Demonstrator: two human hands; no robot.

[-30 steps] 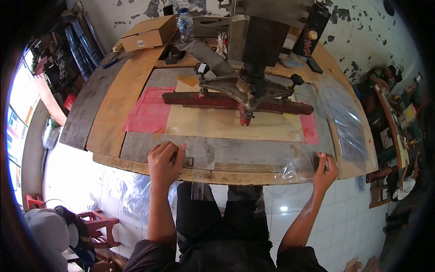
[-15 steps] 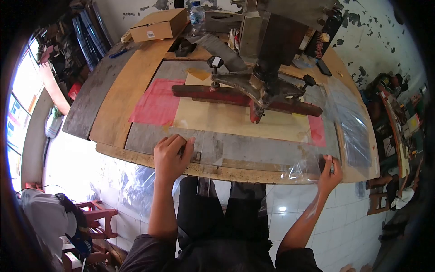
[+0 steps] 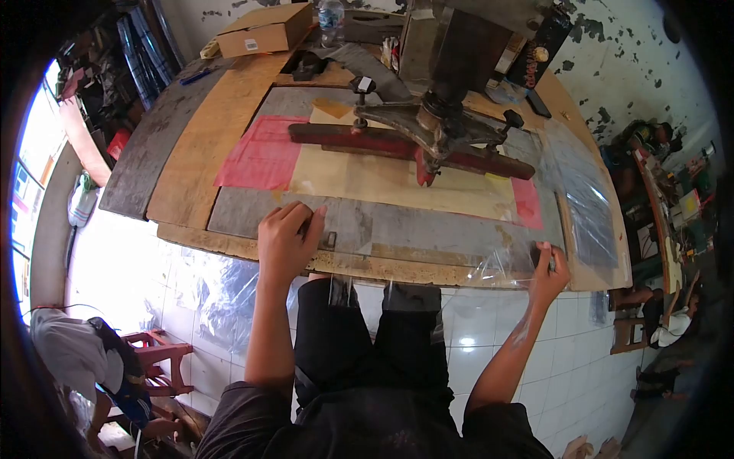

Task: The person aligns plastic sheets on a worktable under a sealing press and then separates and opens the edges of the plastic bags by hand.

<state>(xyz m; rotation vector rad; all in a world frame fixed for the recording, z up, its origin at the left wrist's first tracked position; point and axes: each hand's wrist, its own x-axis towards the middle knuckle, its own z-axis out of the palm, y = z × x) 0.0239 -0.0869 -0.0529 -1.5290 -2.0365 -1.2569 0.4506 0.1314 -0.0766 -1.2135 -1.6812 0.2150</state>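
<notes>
My left hand [image 3: 289,241] is closed, thumb against curled fingers, over the front edge of the worktable [image 3: 183,172]. Near the table's front right corner my right hand [image 3: 549,274] pinches a clear plastic sheet [image 3: 497,264], which is crinkled beside the fingers. The sheet seems to stretch across to my left hand and hang in front of my knees, though its outline is hard to follow. Beyond the hands lies a cream sheet [image 3: 367,180] with pink end pieces [image 3: 260,153] on a grey plate [image 3: 252,210]. A press head with a dark red bar [image 3: 367,145] stands above it.
Clear plastic sheets [image 3: 589,226] are stacked at the table's right. A cardboard box [image 3: 265,30] and a water bottle [image 3: 331,23] stand at the back. Crumpled plastic [image 3: 229,298] lies on the floor, near a red stool [image 3: 164,359]. Other people sit at both sides.
The view has tilted slightly down, so everything sits higher in it. Both hands keep about the same place over the table edge and stay closed.
</notes>
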